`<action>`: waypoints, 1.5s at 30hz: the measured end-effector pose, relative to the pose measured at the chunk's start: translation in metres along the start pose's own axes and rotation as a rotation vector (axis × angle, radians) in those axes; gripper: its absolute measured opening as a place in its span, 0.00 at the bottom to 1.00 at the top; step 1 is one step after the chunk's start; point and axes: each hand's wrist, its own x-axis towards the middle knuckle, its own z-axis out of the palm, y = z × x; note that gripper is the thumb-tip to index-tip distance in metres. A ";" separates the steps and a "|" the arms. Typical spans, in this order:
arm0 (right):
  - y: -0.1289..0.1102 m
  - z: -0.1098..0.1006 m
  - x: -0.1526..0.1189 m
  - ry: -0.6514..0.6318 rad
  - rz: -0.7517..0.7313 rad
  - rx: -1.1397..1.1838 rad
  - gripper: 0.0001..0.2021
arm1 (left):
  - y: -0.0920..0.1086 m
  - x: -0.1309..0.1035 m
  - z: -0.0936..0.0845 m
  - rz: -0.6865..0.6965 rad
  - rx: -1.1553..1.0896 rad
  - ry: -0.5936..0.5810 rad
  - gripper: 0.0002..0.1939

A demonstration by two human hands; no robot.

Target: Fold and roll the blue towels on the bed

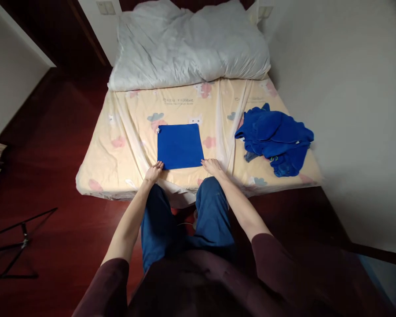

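Note:
A blue cloth point(180, 146) lies flat as a near square on the bed, with a small white tag at its far left corner. At its near left corner, my left hand point(154, 171) is closed, fingertips pinching the edge. My right hand point(212, 166) holds the near right corner in the same way, its fingers together. To the right of the cloth, a crumpled heap of blue cloths point(273, 134) rests on the bed, apart from both hands.
The bed point(99, 149) has a pale yellow patterned cover under a thin, creased clear sheet. A bundled white quilt point(191, 48) lies at its head. A wall point(350, 110) runs along the right. Black stand legs point(23, 242) are on the red floor at left.

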 end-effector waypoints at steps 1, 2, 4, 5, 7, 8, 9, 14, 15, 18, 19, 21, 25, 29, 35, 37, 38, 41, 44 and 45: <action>-0.001 -0.002 -0.005 -0.013 0.020 -0.008 0.17 | -0.003 -0.005 0.001 -0.001 -0.016 -0.008 0.35; -0.002 -0.004 -0.011 -0.032 0.043 -0.015 0.17 | -0.005 -0.011 0.002 -0.002 -0.041 -0.016 0.35; -0.003 -0.007 -0.023 -0.076 0.078 -0.020 0.16 | -0.010 -0.024 0.004 -0.017 -0.106 -0.023 0.34; -0.002 -0.009 -0.028 -0.095 0.090 -0.020 0.16 | -0.012 -0.029 0.004 -0.030 -0.132 -0.021 0.33; -0.003 -0.011 -0.035 -0.118 0.113 -0.026 0.15 | -0.013 -0.037 0.004 -0.071 -0.153 -0.013 0.30; -0.004 -0.011 -0.037 -0.122 0.124 -0.033 0.15 | -0.011 -0.040 0.003 -0.093 -0.146 -0.010 0.29; -0.007 -0.011 -0.038 -0.120 0.131 -0.042 0.16 | -0.009 -0.040 0.003 -0.111 -0.134 -0.007 0.28; -0.028 0.004 -0.035 -0.086 0.108 -0.069 0.25 | 0.011 -0.035 0.007 -0.145 -0.080 0.000 0.24; -0.032 0.007 -0.034 -0.076 0.095 -0.066 0.27 | 0.014 -0.035 0.008 -0.143 -0.074 0.011 0.23; -0.034 0.017 -0.031 -0.045 0.061 -0.033 0.31 | 0.019 -0.034 0.012 -0.136 -0.068 0.055 0.25; -0.031 0.018 -0.030 -0.033 0.057 -0.013 0.31 | 0.018 -0.035 0.012 -0.135 -0.073 0.068 0.26; -0.024 0.021 -0.026 -0.012 0.053 0.044 0.29 | 0.011 -0.035 0.012 -0.136 -0.092 0.089 0.27; -0.003 0.025 -0.014 0.028 0.070 0.210 0.21 | -0.004 -0.030 0.009 -0.142 -0.159 0.116 0.25; 0.017 0.030 -0.006 0.048 0.137 0.406 0.14 | -0.011 -0.022 0.010 -0.159 -0.234 0.136 0.22; 0.034 0.040 -0.007 0.065 0.249 0.636 0.04 | -0.017 -0.014 0.014 -0.280 -0.326 0.167 0.17; 0.034 0.043 -0.007 0.084 0.271 0.683 0.01 | -0.017 -0.013 0.014 -0.305 -0.341 0.172 0.14; 0.034 0.044 -0.007 0.095 0.277 0.702 0.01 | -0.017 -0.013 0.014 -0.313 -0.346 0.175 0.13; 0.034 0.046 -0.006 0.140 0.283 0.739 0.06 | -0.015 -0.015 0.013 -0.325 -0.350 0.186 0.11; 0.035 0.046 -0.005 0.184 0.282 0.759 0.10 | -0.012 -0.018 0.011 -0.329 -0.349 0.188 0.10; 0.036 0.046 -0.005 0.193 0.281 0.763 0.10 | -0.012 -0.019 0.011 -0.329 -0.350 0.187 0.10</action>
